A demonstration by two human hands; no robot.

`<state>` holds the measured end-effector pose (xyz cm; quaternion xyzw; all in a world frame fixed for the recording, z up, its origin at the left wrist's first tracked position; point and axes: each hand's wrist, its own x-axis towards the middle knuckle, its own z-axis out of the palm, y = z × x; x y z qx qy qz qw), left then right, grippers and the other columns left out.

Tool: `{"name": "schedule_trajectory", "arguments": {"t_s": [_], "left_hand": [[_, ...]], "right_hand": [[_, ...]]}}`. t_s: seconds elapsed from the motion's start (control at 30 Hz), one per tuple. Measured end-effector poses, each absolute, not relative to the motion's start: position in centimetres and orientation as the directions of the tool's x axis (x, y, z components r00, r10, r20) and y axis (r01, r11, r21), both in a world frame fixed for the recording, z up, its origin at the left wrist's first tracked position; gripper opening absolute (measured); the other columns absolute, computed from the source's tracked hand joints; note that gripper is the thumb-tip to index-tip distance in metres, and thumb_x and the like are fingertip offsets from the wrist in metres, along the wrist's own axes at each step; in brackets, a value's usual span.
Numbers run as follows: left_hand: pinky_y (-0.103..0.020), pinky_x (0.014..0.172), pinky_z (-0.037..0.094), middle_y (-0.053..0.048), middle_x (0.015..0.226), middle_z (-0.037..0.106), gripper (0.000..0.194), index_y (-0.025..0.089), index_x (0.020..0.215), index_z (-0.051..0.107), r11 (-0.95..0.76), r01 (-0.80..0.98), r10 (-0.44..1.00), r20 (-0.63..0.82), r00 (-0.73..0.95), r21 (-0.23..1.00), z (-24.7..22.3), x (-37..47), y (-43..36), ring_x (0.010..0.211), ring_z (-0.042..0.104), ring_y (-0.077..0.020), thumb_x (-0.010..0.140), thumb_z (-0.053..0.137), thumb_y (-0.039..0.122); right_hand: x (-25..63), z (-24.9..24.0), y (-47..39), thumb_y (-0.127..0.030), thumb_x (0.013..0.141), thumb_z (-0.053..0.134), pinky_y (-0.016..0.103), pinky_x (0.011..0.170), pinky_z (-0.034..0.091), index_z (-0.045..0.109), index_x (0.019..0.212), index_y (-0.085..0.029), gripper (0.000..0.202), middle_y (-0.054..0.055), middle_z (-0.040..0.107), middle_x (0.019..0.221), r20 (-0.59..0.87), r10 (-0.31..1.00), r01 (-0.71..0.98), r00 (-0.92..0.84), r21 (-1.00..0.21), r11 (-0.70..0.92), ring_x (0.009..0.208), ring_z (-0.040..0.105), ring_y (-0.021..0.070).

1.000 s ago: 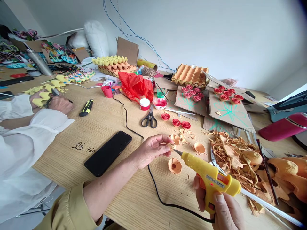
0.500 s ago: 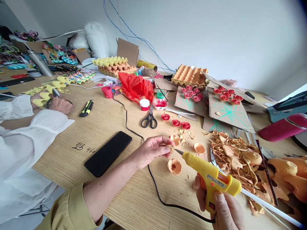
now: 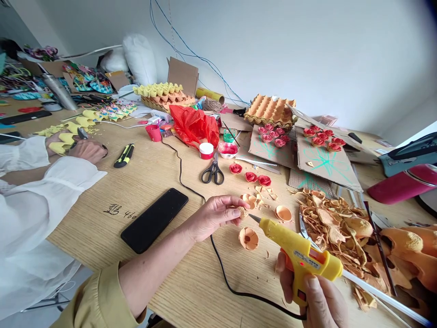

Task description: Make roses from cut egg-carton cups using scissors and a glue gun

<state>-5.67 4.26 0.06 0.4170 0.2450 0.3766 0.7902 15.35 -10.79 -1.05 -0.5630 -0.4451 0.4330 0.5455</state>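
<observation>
Between thumb and fingers my left hand (image 3: 218, 215) pinches a small orange egg-carton piece (image 3: 243, 212). My right hand (image 3: 316, 291) is wrapped round the handle of a yellow hot glue gun (image 3: 300, 248), whose metal nozzle points left at the piece, close to it or touching; I cannot tell which. A white glue stick (image 3: 382, 296) runs out of the gun's back. Just below the piece lies an orange petalled cup (image 3: 249, 238). A plain orange cup (image 3: 283, 213) and another petalled cup (image 3: 251, 200) sit behind the nozzle.
Black scissors (image 3: 212, 172), red flowers (image 3: 251, 176), a phone (image 3: 155, 219) and a utility knife (image 3: 124, 155) lie around. Carton scraps (image 3: 332, 223) pile at right beside a red bottle (image 3: 403, 182). The gun's black cord (image 3: 227, 280) crosses the table. At left, a co-worker's hands (image 3: 87, 150) hold yellow carton.
My hands, the small piece and the glue gun stay almost in place. The co-worker's hand and the tool in it have shifted slightly. The whole view has moved a little.
</observation>
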Motion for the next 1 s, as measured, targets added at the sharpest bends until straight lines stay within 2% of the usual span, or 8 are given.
{"name": "schedule_trajectory", "arguments": {"t_s": [0.17,0.37,0.47,0.63,0.8,1.0], "left_hand": [[-0.022,0.071,0.048,-0.002,0.086,0.069,0.031,0.014,0.097,0.076,0.392,-0.426,0.794,-0.067,0.604,0.815,-0.1,-5.8,4.3,0.071,0.060,-0.0078,0.073,0.087,0.031],[-0.020,0.070,0.048,-0.001,0.080,0.067,0.033,0.013,0.101,0.076,0.410,-0.406,0.771,-0.073,0.633,0.817,-0.2,-5.9,4.2,0.069,0.061,-0.0068,0.075,0.086,0.032],[-0.019,0.069,0.049,-0.001,0.082,0.067,0.033,0.014,0.100,0.076,0.414,-0.430,0.774,-0.062,0.630,0.802,-0.3,-5.9,4.2,0.069,0.061,-0.0066,0.075,0.087,0.032],[-0.018,0.068,0.050,-0.001,0.085,0.066,0.031,0.014,0.097,0.076,0.403,-0.462,0.786,-0.040,0.617,0.790,-0.3,-5.8,4.2,0.070,0.059,-0.0067,0.074,0.087,0.033],[-0.018,0.068,0.051,-0.001,0.084,0.066,0.030,0.014,0.096,0.075,0.426,-0.468,0.780,-0.052,0.624,0.774,-0.3,-5.7,4.2,0.068,0.059,-0.0060,0.076,0.086,0.033],[-0.018,0.067,0.052,-0.001,0.083,0.065,0.030,0.014,0.096,0.074,0.433,-0.461,0.777,-0.062,0.626,0.774,-0.3,-5.5,4.3,0.068,0.061,-0.0066,0.076,0.086,0.033]], "right_hand": [[15.7,-1.4,-10.7,-0.057,0.097,0.047,0.030,0.048,0.025,0.064,0.098,-0.021,0.040,0.001,0.053,0.062,0.023,0.988,0.029,0.150,-0.999,0.018,0.049,0.040,0.0134],[14.8,-1.0,-11.0,-0.062,0.094,0.051,0.030,0.051,0.023,0.065,0.101,-0.022,0.043,0.000,0.051,0.065,-0.028,0.969,-0.029,0.246,-0.999,-0.021,0.053,0.043,0.0138],[15.1,-1.3,-10.9,-0.061,0.094,0.052,0.029,0.050,0.022,0.066,0.099,-0.022,0.042,0.000,0.052,0.062,-0.028,0.968,-0.010,0.249,-1.000,-0.027,0.051,0.039,0.0122],[15.7,-1.8,-10.7,-0.057,0.095,0.052,0.028,0.048,0.028,0.067,0.107,-0.022,0.039,0.001,0.055,0.064,0.005,0.987,-0.021,0.162,-1.000,0.008,0.052,0.045,0.0134],[15.0,-1.3,-10.8,-0.058,0.095,0.052,0.029,0.050,0.026,0.067,0.103,-0.021,0.040,0.000,0.052,0.063,-0.021,0.969,-0.029,0.248,-0.999,-0.014,0.054,0.044,0.0138],[16.7,-2.6,-10.7,-0.052,0.098,0.049,0.029,0.049,0.026,0.066,0.106,-0.022,0.036,0.002,0.056,0.066,0.022,0.993,-0.030,0.119,-0.999,0.026,0.052,0.044,0.0130]]}}
